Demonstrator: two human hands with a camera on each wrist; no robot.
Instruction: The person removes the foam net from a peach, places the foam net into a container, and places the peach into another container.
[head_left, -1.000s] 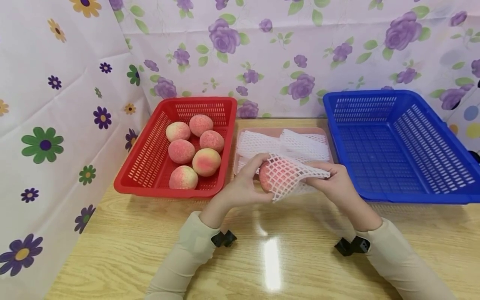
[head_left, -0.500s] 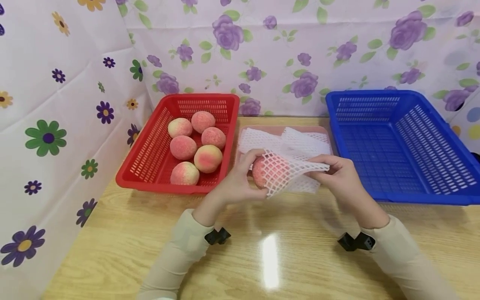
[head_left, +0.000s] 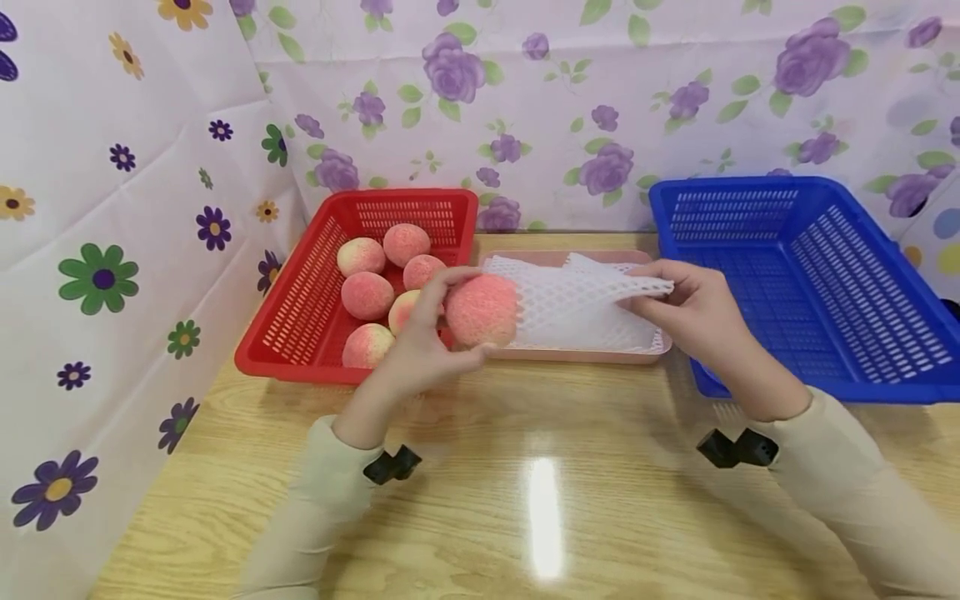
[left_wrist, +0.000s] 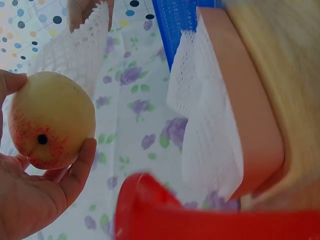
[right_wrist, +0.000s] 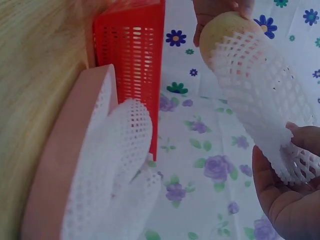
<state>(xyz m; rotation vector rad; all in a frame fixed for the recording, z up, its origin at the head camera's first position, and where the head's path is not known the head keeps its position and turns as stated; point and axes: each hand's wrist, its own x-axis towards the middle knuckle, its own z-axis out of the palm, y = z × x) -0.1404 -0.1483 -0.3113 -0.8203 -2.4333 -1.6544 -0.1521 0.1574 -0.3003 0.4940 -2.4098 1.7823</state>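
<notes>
My left hand (head_left: 415, 354) holds a pink-and-yellow peach (head_left: 483, 310) between thumb and fingers, above the table beside the red basket. The left wrist view shows the peach's yellow side with a dark spot (left_wrist: 42, 139). A white foam net sleeve (right_wrist: 260, 95) stretches from the peach to my right hand (head_left: 697, 308), which pinches its far end. The sleeve's open mouth is at the peach's right side. Most of the peach looks bare in the head view, while in the right wrist view the mesh overlaps part of it. Whether its edge is inside the sleeve, I cannot tell.
Several more peaches (head_left: 367, 296) lie in the red basket (head_left: 262, 333) on the left. Between the baskets, a shallow pink tray (head_left: 600, 357) carries more white foam nets (left_wrist: 210, 135). A blue basket (head_left: 832, 392) stands on the right, partly behind my right forearm.
My left hand has moved left with the peach, and my right hand has risen and shifted right with the sleeve. The mesh that covered much of the peach now leaves most of it bare.
</notes>
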